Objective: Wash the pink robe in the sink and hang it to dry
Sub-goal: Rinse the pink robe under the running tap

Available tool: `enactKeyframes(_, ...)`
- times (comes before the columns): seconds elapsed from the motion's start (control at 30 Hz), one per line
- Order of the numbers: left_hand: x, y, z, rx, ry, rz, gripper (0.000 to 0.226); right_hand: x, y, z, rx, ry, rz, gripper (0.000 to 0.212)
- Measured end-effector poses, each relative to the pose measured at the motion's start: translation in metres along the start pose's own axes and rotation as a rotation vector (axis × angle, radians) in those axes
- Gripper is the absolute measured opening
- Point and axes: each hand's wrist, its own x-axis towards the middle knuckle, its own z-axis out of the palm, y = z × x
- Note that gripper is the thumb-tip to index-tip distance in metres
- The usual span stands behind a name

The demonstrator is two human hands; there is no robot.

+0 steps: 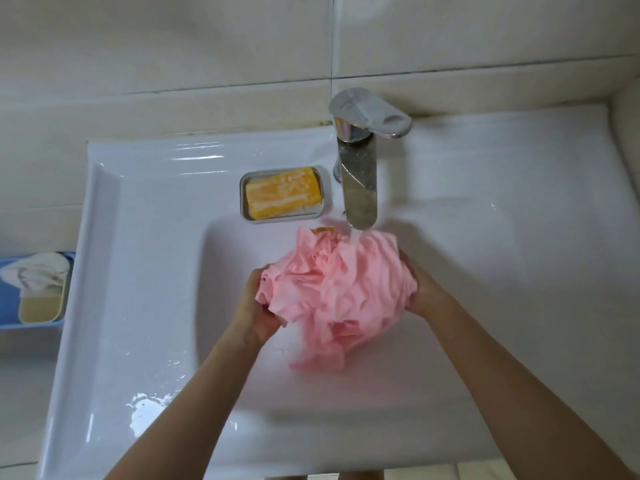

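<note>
Overhead, pale wall tiles (173, 46) fill the top of the view, with a dark grout line running where they meet the white sink (138, 237). The sink has a broad flat ledge on its left and a bowl to the right, and wet patches shine on the ledge near the front edge.

The pink robe (332, 292) is bunched into a loose, crumpled ball over the middle of the bowl, directly below the spout, with a tail of cloth hanging down toward the near side. It sits between the two hands, pressed from both sides. The left hand (258, 306) grips the left flank of the bundle, fingers curled into the folds. The right hand (424, 292) clasps the right flank, with its fingertips hidden in the cloth. Both bare forearms reach in from the bottom of the view.

A chrome tap (360, 181) stands at the back of the sink, its spout pointing forward over the bowl. At the far left a blue tray (7, 306) holds a white cloth (38, 271). A grey soap dish (242, 202) rests on the ledge just left of the tap, and a yellow bar of soap (282, 194) lies in it. A thin stream of water (355, 235) falls from the spout onto the top of the robe.
</note>
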Motion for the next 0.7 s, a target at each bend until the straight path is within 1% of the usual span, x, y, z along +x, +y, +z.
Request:
enactKeyframes(0.03,0.001,-0.001,-0.001,-0.009,0.069,0.013,0.022,0.004,-0.002,-0.011,-0.041,0.082,-0.041,0.028)
enactKeyframes(0.1,0.003,-0.001,-0.006,-0.153,0.145,-0.039,0.031,0.019,-0.001,-0.039,-0.142,0.253,-0.083,0.025)
enactKeyframes(0.13,0.003,-0.002,-0.009,-0.156,0.151,-0.063,0.036,0.022,-0.001,-0.051,-0.246,0.363,-0.108,0.031)
enactKeyframes(0.17,0.002,-0.001,-0.013,-0.037,0.168,-0.064,0.040,0.019,0.000,-0.056,-0.375,0.482,-0.151,0.036)
enactKeyframes(0.2,0.002,-0.001,-0.016,0.186,0.202,-0.040,0.042,0.015,0.001,-0.058,-0.515,0.603,-0.244,0.035)
enactKeyframes(0.23,-0.001,-0.002,-0.019,0.483,0.265,-0.004,0.044,0.008,0.001,-0.053,-0.689,0.750,-0.367,0.034)
enactKeyframes(0.27,-0.001,-0.006,-0.022,0.809,0.374,0.072,0.046,0.001,0.006,-0.048,-0.871,0.877,-0.548,0.034)
enactKeyframes(0.3,-0.004,-0.010,-0.023,1.120,0.495,0.180,0.048,-0.007,0.009,-0.043,-0.981,0.958,-0.774,0.036)
enactKeyframes(0.33,-0.006,-0.013,-0.023,1.368,0.595,0.421,0.049,-0.014,0.013,-0.035,-1.043,0.936,-0.961,0.039)
enactKeyframes(0.37,-0.007,-0.017,-0.020,1.554,0.604,0.728,0.053,-0.014,0.019,-0.030,-1.154,0.814,-1.066,0.044)
enactKeyframes(0.4,-0.005,-0.021,-0.014,1.650,0.508,0.986,0.060,-0.012,0.024,-0.023,-1.315,0.635,-1.090,0.053)
enactKeyframes(0.43,0.003,-0.026,-0.008,1.695,0.319,1.144,0.070,-0.008,0.030,-0.016,-1.485,0.460,-1.042,0.066)
enactKeyframes(0.47,0.011,-0.032,0.000,1.737,0.131,1.184,0.081,0.001,0.037,-0.012,-1.607,0.313,-0.974,0.078)
enactKeyframes(0.5,0.017,-0.040,0.007,1.796,-0.006,1.112,0.092,0.006,0.043,-0.009,-1.680,0.215,-0.912,0.081)
enactKeyframes(0.53,0.023,-0.045,0.012,1.849,-0.074,1.007,0.104,0.011,0.045,-0.008,-1.691,0.161,-0.885,0.073)
enactKeyframes(0.57,0.029,-0.049,0.013,1.874,-0.095,0.872,0.114,0.014,0.042,-0.009,-1.644,0.147,-0.909,0.059)
enactKeyframes(0.6,0.036,-0.051,0.011,1.870,-0.086,0.718,0.120,0.016,0.036,-0.012,-1.510,0.177,-0.936,0.042)
enactKeyframes(0.63,0.041,-0.052,0.008,1.844,-0.055,0.625,0.122,0.014,0.024,-0.013,-1.303,0.221,-0.903,0.026)
enactKeyframes(0.67,0.046,-0.051,0.004,1.822,-0.008,0.630,0.118,0.012,0.010,-0.014,-1.098,0.269,-0.837,0.014)
enactKeyframes(0.7,0.048,-0.048,0.000,1.839,0.037,0.676,0.110,0.008,-0.006,-0.017,-0.928,0.292,-0.768,0.006)
